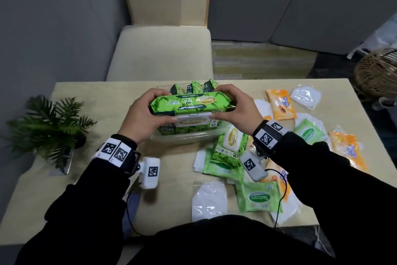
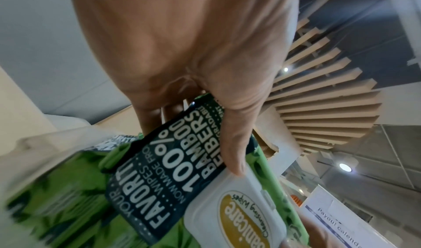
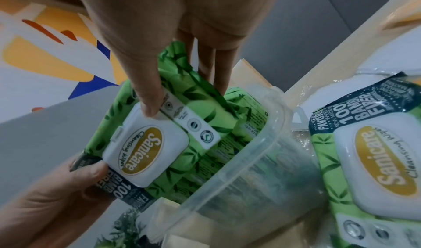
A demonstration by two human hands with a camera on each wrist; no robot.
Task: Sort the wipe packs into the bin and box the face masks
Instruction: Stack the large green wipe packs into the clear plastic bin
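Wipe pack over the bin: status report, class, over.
Left hand and right hand grip the green wipe pack by its ends. Pack over clear bin, packs inside already. Nothing in the way.

beige table [image 1: 107, 189], clear bin [image 1: 189, 136], wipe packs [image 1: 258, 197], masks [image 1: 209, 200], plant [image 1: 51, 122]

Office lounge, grey padded wall panels [image 1: 279, 2], slatted ceiling feature [image 2: 323, 97], beige chair [image 1: 163, 49], payout calendar [image 2: 337, 221]

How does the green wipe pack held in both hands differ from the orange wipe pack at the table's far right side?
The held green pack is thick, with a rigid white flip lid; the orange pack is thin and flat, with no such lid visible. The green pack is gripped over the clear bin; the orange pack lies untouched on the table. Both are soft-wrapped.
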